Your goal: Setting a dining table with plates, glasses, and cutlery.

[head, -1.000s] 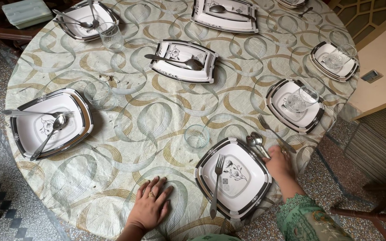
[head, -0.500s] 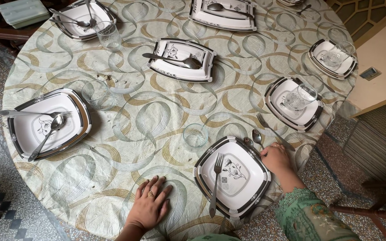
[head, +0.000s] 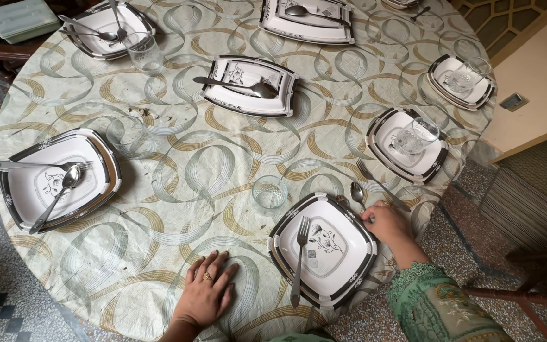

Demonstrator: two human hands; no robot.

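**Right hand at the spoon beside the near plate**

A round desk [head: 178, 171] under a swirl-patterned cloth is laid with square white plates edged in black. Just left of the right hand [head: 387, 223] a square plate [head: 333, 250] is seen with a fork [head: 299, 259] lying along its left part. Beyond the fingers of that grip a spoon [head: 357, 191] and a second fork [head: 381, 185] lie on the cloth, the spoon's handle end reaching under the fingertips. An empty glass [head: 269, 192] stands further left of the grip, past the plate's far corner. Further out from the right hand a plate carrying a glass [head: 413, 136] is set, and well across the desk a plate with fork and spoon [head: 55, 180] is found. Nothing stands between the right hand and the spoon.

Compared with half a second before, the right hand is seen at much the same spot by the plate's right corner, and the spoon and second fork lie as they did; a second ago the hand was blurred and lay further toward the desk's edge. The left hand has not shifted.

The right hand is curled loosely, fingertips touching the spoon's handle end and the plate's rim; whether the spoon is pinched cannot be told. The left hand [head: 207, 291], wearing a ring, is pressed flat and spread on the cloth, holding nothing.
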